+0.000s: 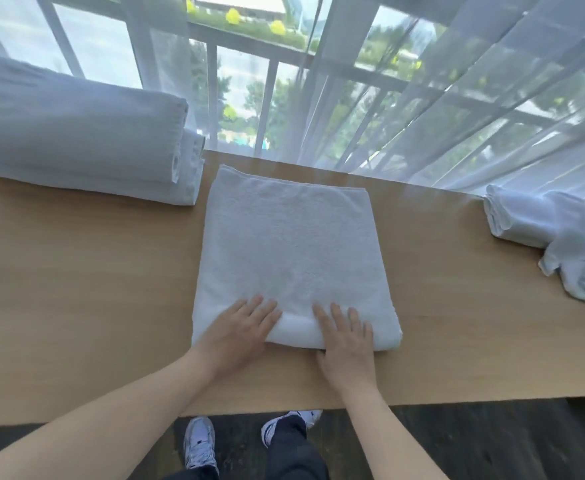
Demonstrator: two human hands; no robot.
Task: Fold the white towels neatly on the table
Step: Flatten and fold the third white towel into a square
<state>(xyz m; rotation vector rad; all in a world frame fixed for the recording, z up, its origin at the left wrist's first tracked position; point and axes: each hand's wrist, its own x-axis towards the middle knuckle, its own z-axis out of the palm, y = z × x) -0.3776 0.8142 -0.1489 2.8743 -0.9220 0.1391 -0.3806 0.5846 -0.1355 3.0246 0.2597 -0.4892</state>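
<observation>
White towel (291, 251) lies flat on the table (76, 289); left hand (239, 330) and right hand (348, 344) (fingers straight, gripping nothing) press its near roll, apparently keeping it tight.

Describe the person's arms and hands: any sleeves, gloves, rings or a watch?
Both forearms are bare up to the frame's edge, with no sleeves in view. The left hand and right hand wear no gloves, and no rings, watch or wristband show. Nails look short and unpainted.
</observation>
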